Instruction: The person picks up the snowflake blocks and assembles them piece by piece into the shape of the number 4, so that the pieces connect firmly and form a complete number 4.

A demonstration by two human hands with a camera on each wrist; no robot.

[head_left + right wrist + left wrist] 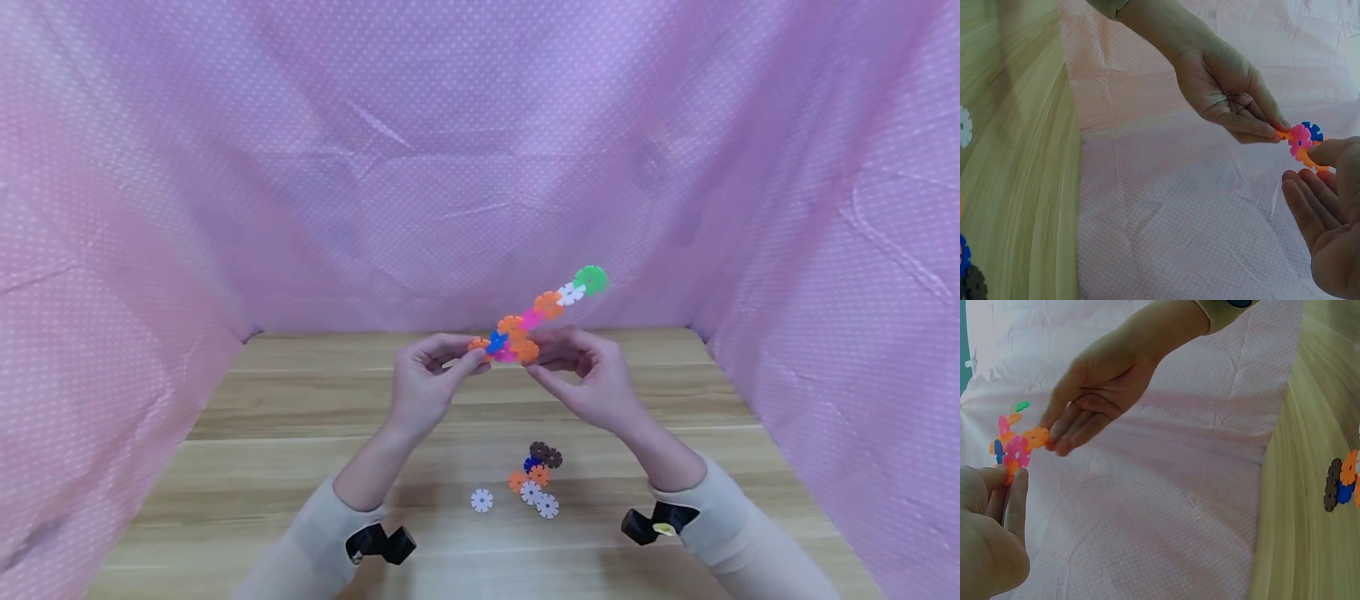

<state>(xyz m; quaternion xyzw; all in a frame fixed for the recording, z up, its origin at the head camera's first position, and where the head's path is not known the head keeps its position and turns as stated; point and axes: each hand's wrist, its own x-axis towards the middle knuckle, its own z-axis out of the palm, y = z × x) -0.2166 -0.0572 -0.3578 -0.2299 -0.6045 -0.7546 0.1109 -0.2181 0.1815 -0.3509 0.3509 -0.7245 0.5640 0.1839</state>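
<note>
A joined chain of notched plastic snowflake discs [512, 325] is held up above the table between both hands. My left hand [426, 383] pinches an orange disc [477, 345] at its left end between thumb and fingers. On the other side, my right hand [600, 383] pinches another orange disc [528, 351]. Blue [496, 342] and pink discs [1017, 452] sit between the two grips. From there a slanting arm of orange, pink and white discs rises to the upper right, ending in a green disc [591, 281].
Loose discs lie on the wooden table [300, 467] below the hands: brown [539, 451], dark blue [532, 464], orange [517, 482] and white [548, 506] in a cluster. A single white disc [482, 500] lies left of them. Pink dotted cloth [450, 167] surrounds the table's back and sides.
</note>
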